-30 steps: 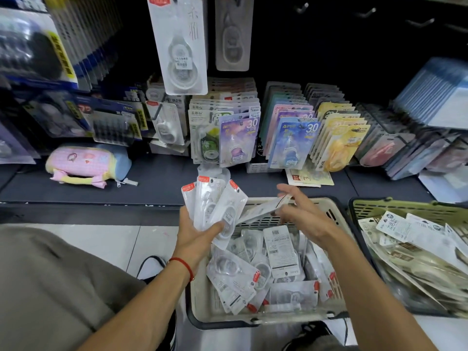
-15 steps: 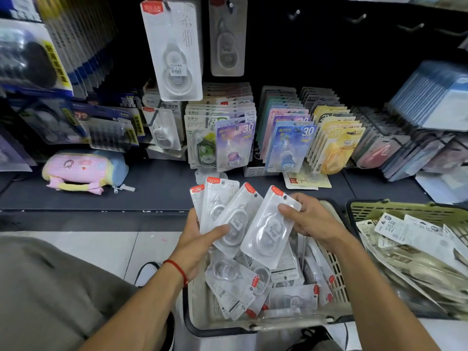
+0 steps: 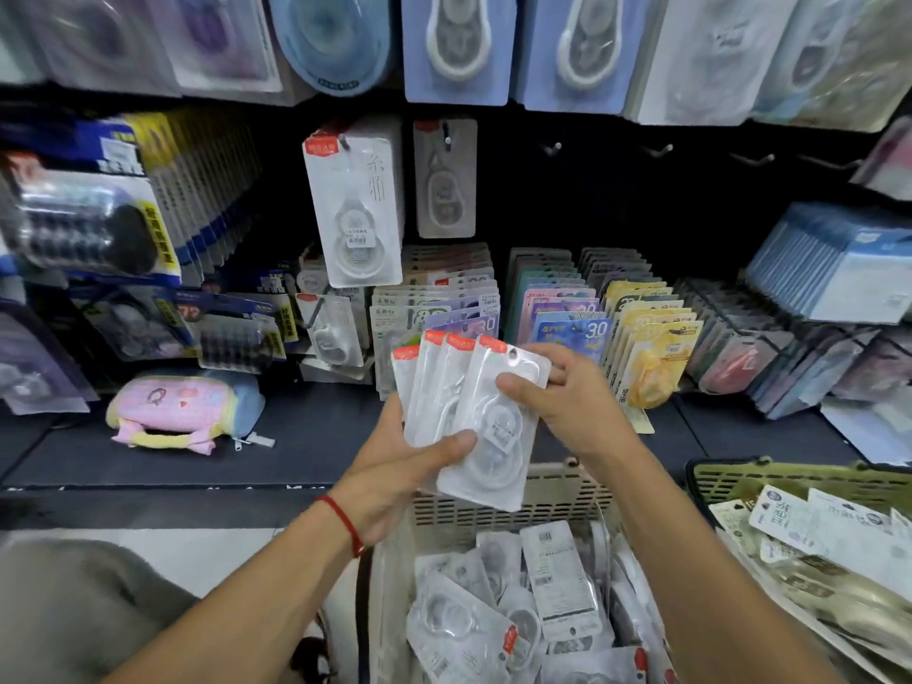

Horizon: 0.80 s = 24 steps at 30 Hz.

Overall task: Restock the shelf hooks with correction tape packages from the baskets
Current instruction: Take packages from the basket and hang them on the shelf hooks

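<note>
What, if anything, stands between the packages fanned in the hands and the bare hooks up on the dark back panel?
Nothing visible blocks the way. The fanned packages, gripped by the left hand and right hand, sit below open dark space leading up to the bare hooks.
</note>
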{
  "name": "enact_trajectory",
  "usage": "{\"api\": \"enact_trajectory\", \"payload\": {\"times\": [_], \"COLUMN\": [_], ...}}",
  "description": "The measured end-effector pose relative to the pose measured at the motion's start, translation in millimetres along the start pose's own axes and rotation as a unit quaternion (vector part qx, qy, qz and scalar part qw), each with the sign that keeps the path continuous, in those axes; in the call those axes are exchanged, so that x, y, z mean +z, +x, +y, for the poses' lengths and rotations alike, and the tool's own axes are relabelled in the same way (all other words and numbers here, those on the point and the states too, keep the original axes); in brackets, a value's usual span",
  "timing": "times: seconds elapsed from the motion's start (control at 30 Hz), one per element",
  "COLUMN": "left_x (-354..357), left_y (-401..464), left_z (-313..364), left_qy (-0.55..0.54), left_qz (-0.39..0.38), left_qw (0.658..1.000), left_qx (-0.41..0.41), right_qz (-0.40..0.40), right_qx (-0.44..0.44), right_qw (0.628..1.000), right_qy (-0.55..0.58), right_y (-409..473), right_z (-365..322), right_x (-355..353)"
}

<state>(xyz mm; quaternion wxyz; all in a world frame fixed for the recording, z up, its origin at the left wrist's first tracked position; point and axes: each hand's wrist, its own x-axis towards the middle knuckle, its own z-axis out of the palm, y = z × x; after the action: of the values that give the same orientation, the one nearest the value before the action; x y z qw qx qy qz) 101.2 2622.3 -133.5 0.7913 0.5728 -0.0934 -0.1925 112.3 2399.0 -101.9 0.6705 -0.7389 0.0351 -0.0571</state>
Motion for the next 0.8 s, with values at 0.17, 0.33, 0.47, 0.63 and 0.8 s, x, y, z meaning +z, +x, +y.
{"api": "enact_trajectory", "payload": {"times": [0.17, 0.33, 0.47, 0.63, 0.8], "left_x": [6, 11, 6, -6, -28], "left_y": [30, 48, 46, 42, 39], "left_z": [66, 115, 124, 137, 146], "left_qy": [-0.001, -0.023, -0.006, 0.1, 0.19], "left_qz": [-0.014, 0.002, 0.024, 0.19, 0.314], "left_qw": [0.999, 0.997, 0.992, 0.944, 0.863], "left_qx": [0.044, 0.077, 0.122, 0.25, 0.347], "right_qz": [0.034, -0.061, -0.059, -0.016, 0.013], "right_qx": [-0.059, -0.082, -0.11, -0.13, -0.162], "right_qw": [0.998, 0.995, 0.992, 0.988, 0.987], "right_qy": [-0.002, 0.009, 0.022, 0.081, 0.012], "right_y": [29, 31, 25, 40, 62], "right_z": [-67, -104, -95, -93, -98], "right_x": [14, 14, 18, 27, 38]}}
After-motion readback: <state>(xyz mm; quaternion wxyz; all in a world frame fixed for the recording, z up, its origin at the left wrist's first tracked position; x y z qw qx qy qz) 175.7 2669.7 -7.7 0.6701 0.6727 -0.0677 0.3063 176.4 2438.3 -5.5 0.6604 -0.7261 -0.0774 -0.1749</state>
